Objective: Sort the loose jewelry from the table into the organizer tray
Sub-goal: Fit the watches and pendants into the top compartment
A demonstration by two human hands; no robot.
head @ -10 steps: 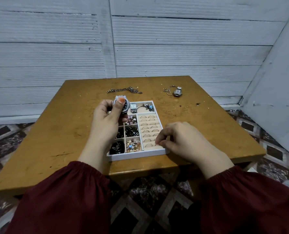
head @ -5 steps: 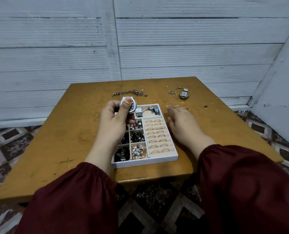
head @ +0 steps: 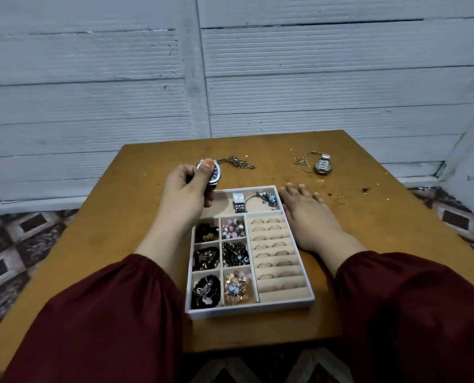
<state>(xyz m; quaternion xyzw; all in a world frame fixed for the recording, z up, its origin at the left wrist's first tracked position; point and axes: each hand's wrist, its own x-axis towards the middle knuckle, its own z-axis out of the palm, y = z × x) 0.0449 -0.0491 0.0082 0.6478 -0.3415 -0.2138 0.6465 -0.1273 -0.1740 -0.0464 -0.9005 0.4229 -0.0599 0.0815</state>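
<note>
A white organizer tray (head: 246, 310) lies on the wooden table (head: 105, 239) in front of me. Its left cells hold beads and dark jewelry, its right side holds rows of rings, and its far cell holds a small watch (head: 238, 201) and a beaded bracelet (head: 267, 199). My left hand (head: 187, 189) holds a silver watch with a dark face (head: 215, 172) above the tray's far left corner, thumb on the dial. My right hand (head: 307, 214) rests flat on the table beside the tray's right edge. A loose chain (head: 238, 162) and another watch with a thin chain (head: 323, 165) lie at the far side.
A grey panelled wall (head: 230, 78) stands just behind the table. Patterned floor tiles (head: 14, 244) show on both sides. Crumbs and small specks (head: 338, 194) dot the table to the right of my right hand.
My right hand left the tray's near right corner and moved forward to lie flat beside its far right side. My left hand kept the watch and shifted slightly away from me.
</note>
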